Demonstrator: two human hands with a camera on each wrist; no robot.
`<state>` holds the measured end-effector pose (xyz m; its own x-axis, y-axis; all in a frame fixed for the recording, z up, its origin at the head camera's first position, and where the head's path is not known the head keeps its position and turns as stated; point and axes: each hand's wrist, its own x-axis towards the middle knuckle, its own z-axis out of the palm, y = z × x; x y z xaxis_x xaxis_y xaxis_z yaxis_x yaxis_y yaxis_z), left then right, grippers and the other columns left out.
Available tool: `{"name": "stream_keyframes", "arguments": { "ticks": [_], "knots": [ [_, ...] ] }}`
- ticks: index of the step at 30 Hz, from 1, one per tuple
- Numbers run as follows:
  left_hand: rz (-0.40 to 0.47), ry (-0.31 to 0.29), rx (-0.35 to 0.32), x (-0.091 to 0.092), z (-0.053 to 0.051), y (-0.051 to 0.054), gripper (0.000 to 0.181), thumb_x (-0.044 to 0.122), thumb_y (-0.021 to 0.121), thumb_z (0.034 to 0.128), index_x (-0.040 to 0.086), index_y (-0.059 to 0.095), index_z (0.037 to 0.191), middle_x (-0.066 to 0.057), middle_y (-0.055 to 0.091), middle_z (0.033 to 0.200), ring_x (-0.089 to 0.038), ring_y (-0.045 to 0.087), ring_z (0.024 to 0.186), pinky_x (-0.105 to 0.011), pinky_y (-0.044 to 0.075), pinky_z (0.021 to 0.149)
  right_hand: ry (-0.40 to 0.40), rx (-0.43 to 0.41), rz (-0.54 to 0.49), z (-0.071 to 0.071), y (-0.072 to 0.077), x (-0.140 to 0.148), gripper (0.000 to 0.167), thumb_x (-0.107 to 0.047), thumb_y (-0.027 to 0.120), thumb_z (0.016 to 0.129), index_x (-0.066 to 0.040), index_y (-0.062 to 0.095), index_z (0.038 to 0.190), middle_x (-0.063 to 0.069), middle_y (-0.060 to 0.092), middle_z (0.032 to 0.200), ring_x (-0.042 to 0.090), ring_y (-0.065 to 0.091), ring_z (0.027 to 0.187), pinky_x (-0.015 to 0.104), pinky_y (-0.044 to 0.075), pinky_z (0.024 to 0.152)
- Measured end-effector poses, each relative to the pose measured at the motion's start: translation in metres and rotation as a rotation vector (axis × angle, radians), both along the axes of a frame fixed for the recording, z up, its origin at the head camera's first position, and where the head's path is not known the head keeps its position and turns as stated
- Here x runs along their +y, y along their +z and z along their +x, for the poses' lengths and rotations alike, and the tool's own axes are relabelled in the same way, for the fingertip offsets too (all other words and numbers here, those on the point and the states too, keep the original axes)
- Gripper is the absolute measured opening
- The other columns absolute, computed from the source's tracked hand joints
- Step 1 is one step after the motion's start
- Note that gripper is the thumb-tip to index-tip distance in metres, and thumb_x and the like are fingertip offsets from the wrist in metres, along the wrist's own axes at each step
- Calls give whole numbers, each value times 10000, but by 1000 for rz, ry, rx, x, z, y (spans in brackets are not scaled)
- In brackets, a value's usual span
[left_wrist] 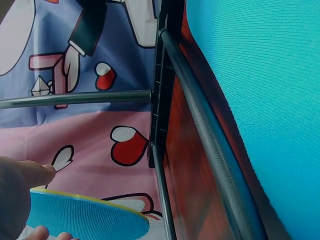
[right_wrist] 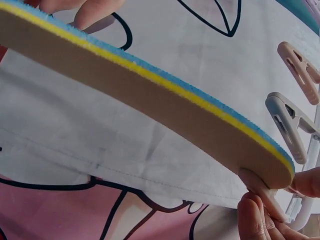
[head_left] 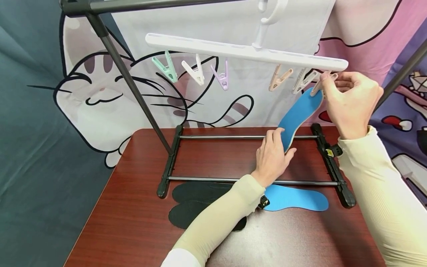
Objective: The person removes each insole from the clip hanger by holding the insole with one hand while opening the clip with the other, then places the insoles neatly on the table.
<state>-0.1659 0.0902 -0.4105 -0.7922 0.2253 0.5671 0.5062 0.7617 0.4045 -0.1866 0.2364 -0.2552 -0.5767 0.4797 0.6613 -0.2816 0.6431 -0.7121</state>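
Observation:
A blue insole (head_left: pixel 301 109) slants down from the right end of the white hanger (head_left: pixel 213 48). My left hand (head_left: pixel 271 155) holds its lower end, thumb on one side and fingers on the other. At the upper end my right hand (head_left: pixel 353 100) pinches a pinkish clothespin (head_left: pixel 317 88). That clothespin (right_wrist: pixel 257 187) overlaps the insole's tip in the right wrist view, where the insole (right_wrist: pixel 150 112) shows a tan underside and yellow edge. A second blue insole (head_left: pixel 297 198) lies on the table, partly hidden by my left forearm.
Two black insoles (head_left: pixel 188 215) lie on the reddish table (head_left: pixel 106 222), partly under my left arm. A dark metal rack (head_left: pixel 170 163) stands around the work. Several clothespins (head_left: pixel 197 70) hang along the hanger. Behind is a cartoon-printed cloth (head_left: pixel 100 122).

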Motion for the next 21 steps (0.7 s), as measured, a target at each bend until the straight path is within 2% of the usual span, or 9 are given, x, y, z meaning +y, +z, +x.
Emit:
{"name": "stream_keyframes", "arguments": {
  "ticks": [6, 13, 17, 21],
  "knots": [
    [15, -8, 30, 0, 0, 2, 529, 303, 742, 874, 127, 515, 1318, -26, 569, 1146, -135, 623, 923, -236, 523, 612, 7, 1, -1, 2, 1, -1, 394, -448, 718, 808, -82, 803, 926, -233, 630, 713, -158, 585, 621, 70, 431, 621],
    [58, -26, 49, -1, 0, 1, 475, 146, 674, 809, 125, 550, 1267, -15, 577, 1102, -119, 596, 836, -209, 466, 546, 11, 7, 13, 2, 1, -1, 403, -447, 711, 809, -72, 804, 922, -221, 646, 721, -168, 579, 621, 67, 423, 619],
    [70, -34, 68, -1, 0, 1, 440, 134, 661, 802, 135, 569, 1233, -2, 580, 1080, -114, 587, 833, -205, 450, 538, -4, 5, 24, 2, 2, -1, 412, -446, 709, 807, -68, 807, 938, -159, 699, 756, -186, 572, 625, 61, 425, 626],
    [61, -29, 102, -1, 0, 1, 360, 151, 653, 859, 133, 583, 1212, 4, 592, 1067, -113, 606, 852, -214, 481, 566, -20, -7, 29, 3, 3, -2, 423, -448, 706, 810, -67, 808, 961, -66, 747, 807, -208, 563, 628, 54, 428, 629]
  ]
}}
